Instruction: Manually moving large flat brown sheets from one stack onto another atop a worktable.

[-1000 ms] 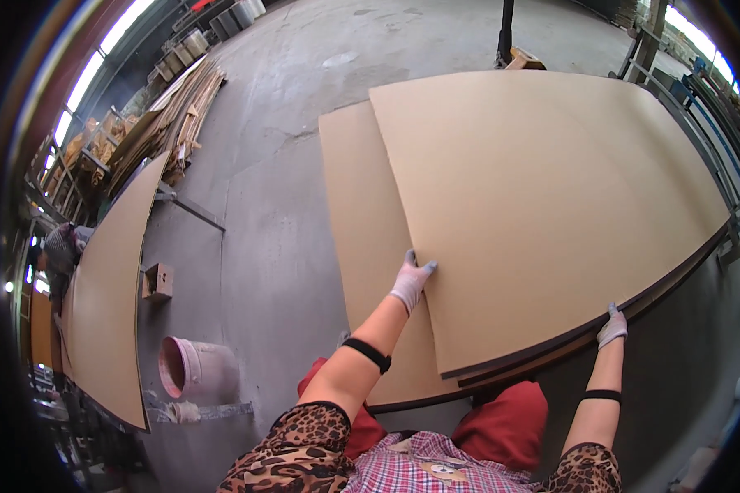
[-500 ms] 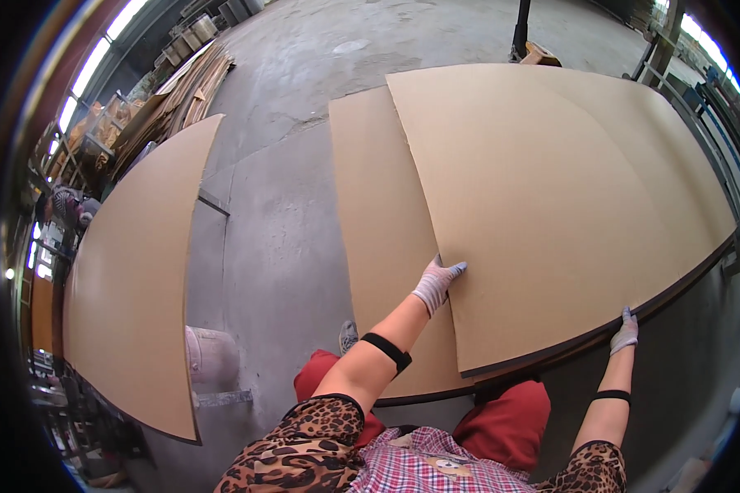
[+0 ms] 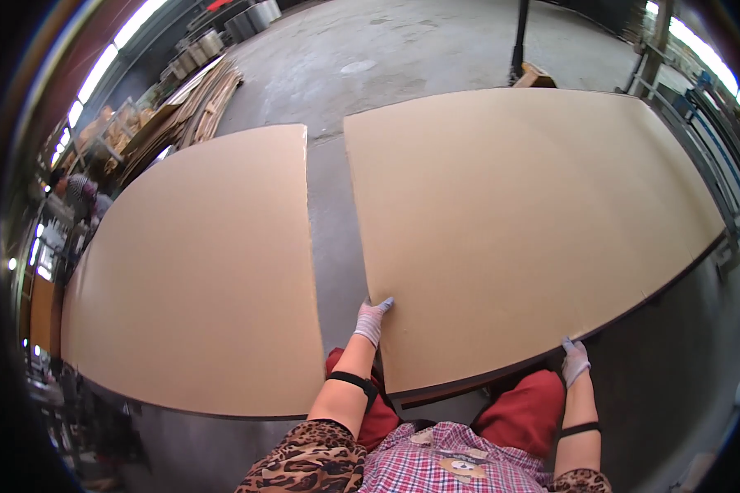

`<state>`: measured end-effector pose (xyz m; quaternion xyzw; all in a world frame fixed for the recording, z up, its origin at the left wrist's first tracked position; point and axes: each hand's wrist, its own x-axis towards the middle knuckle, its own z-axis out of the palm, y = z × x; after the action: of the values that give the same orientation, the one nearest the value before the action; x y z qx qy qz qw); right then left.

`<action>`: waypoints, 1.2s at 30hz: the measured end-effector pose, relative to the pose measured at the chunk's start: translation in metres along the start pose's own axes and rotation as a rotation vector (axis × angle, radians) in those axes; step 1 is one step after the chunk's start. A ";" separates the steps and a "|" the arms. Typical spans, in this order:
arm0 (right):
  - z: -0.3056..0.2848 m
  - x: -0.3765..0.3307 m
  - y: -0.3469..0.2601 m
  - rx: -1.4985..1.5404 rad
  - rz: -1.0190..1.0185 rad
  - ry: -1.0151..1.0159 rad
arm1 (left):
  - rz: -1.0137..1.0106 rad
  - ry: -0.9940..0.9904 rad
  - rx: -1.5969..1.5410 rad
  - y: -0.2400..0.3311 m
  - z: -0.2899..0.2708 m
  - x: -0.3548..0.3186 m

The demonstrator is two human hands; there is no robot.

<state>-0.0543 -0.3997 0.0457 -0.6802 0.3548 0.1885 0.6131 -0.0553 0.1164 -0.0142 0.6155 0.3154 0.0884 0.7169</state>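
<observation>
A large tan cardboard sheet (image 3: 534, 214) with a dark near edge spreads across the right side in front of me. My left hand (image 3: 373, 317), in a striped pale glove, grips its left edge, thumb on top and fingers hidden beneath. Farther right, my gloved right hand (image 3: 575, 360) is closed on the near edge, with a digit over the top. A second tan cardboard sheet (image 3: 193, 271) lies to the left. A narrow strip of grey floor shows between the two sheets, and my left forearm passes by the left sheet's near right corner.
Grey concrete floor (image 3: 403, 41) extends beyond the sheets. A dark upright post (image 3: 520, 41) stands behind the right sheet, and metal framework (image 3: 715, 135) runs along the right. Stacked boards (image 3: 193, 107) lie at the back left. Another person (image 3: 80, 193) is at the far left.
The held sheet and both hands have shifted left and nearer me. It now covers the sheet that showed beneath its left edge. The left sheet's right edge has come much closer, narrowing the gap.
</observation>
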 end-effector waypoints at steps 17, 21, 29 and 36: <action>-0.019 0.006 -0.010 -0.079 -0.067 -0.043 | 0.567 0.354 1.663 0.109 -0.136 -0.260; -0.002 0.011 -0.007 -0.227 -0.184 0.041 | 0.697 0.478 0.888 0.060 -0.159 -0.316; -0.004 0.027 -0.006 -0.440 -0.197 0.154 | 0.061 -0.004 -0.835 0.108 -0.125 -0.259; -0.001 0.023 -0.011 -0.354 -0.226 0.072 | 0.538 -0.007 -0.423 0.282 0.019 -0.235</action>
<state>-0.0308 -0.4068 0.0377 -0.8192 0.2593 0.1536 0.4880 -0.1552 0.0440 0.3318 0.5147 0.1139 0.3355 0.7808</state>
